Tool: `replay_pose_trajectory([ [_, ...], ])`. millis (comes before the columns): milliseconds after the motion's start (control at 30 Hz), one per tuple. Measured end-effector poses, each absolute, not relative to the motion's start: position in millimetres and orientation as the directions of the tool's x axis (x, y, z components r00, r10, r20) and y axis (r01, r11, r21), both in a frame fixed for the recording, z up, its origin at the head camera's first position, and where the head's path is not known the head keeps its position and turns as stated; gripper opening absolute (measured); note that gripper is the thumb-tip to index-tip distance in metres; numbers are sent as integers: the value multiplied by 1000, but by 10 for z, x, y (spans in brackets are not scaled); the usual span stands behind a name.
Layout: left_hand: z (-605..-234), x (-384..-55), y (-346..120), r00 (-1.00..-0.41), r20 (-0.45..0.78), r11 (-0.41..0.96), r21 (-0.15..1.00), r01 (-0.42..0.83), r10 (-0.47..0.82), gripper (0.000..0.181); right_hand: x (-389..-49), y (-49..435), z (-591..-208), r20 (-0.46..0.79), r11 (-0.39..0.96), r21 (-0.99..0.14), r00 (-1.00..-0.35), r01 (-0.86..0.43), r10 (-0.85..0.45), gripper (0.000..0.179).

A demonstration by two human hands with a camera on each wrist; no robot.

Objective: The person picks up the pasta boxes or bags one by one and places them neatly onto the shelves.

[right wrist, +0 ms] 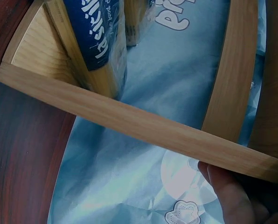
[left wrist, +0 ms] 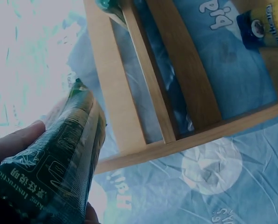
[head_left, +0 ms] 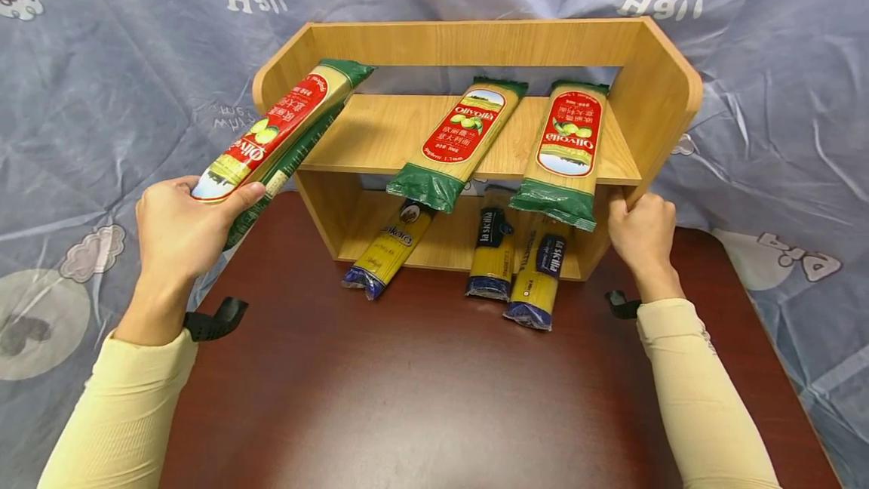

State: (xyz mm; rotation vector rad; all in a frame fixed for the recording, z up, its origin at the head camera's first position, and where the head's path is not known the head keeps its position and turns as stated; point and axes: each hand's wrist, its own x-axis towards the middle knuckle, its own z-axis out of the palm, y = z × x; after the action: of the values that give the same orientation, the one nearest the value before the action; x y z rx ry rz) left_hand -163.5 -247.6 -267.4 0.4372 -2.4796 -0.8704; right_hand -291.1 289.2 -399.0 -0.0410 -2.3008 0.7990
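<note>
My left hand (head_left: 179, 229) grips the near end of a spaghetti pack (head_left: 281, 127) with a red label and green ends. The pack slants up, its far end over the left side of the wooden shelf (head_left: 475, 44). In the left wrist view the pack's green printed back (left wrist: 50, 172) shows beside the thumb. My right hand (head_left: 645, 236) grips the right side panel by the middle board; fingers show against the panel's edge (right wrist: 143, 123) in the right wrist view. Two similar packs, one (head_left: 468, 134) in the middle and one (head_left: 566, 146) at right, lie on the upper board.
On the lower level lie three yellow spaghetti packs with blue ends: one at left (head_left: 390, 247), one near the middle (head_left: 494, 247) and one at right (head_left: 539, 278). Their front ends jut over the dark red table (head_left: 421, 398). A patterned blue-grey cloth (head_left: 136, 96) hangs behind.
</note>
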Motion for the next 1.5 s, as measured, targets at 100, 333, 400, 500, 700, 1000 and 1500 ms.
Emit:
replay_pose_trajectory([
  [100,-2655,-1763,-2436,-835,347,766,630,-129,-426,65,-2914,2889,-3988,602,810,-556,-763,-188,235,47],
  [333,-2639,-2025,-2313,-834,405,811,578,-85,-376,62,-2920,2894,-3973,608,810,-554,-759,-195,233,46],
  [400,-2637,-2101,-2289,-841,401,815,574,-80,-364,62,-2921,2896,-3973,611,811,-550,-757,-199,229,45],
  [500,-2648,-2208,-2267,-850,380,811,578,-89,-364,64,-2919,2894,-3989,604,812,-551,-763,-192,230,45],
  [700,-2661,-2353,-2225,-853,349,806,576,-132,-388,66,-2902,2880,-3995,582,812,-555,-782,-178,226,44],
  [1000,-2573,-2513,-2063,-879,320,827,546,-135,-354,69,-2892,2890,-3971,576,813,-558,-782,-164,238,43],
  [1500,-2605,-2725,-1944,-884,291,820,551,-156,-364,69,-2894,2901,-3982,571,807,-570,-781,-156,252,43],
])
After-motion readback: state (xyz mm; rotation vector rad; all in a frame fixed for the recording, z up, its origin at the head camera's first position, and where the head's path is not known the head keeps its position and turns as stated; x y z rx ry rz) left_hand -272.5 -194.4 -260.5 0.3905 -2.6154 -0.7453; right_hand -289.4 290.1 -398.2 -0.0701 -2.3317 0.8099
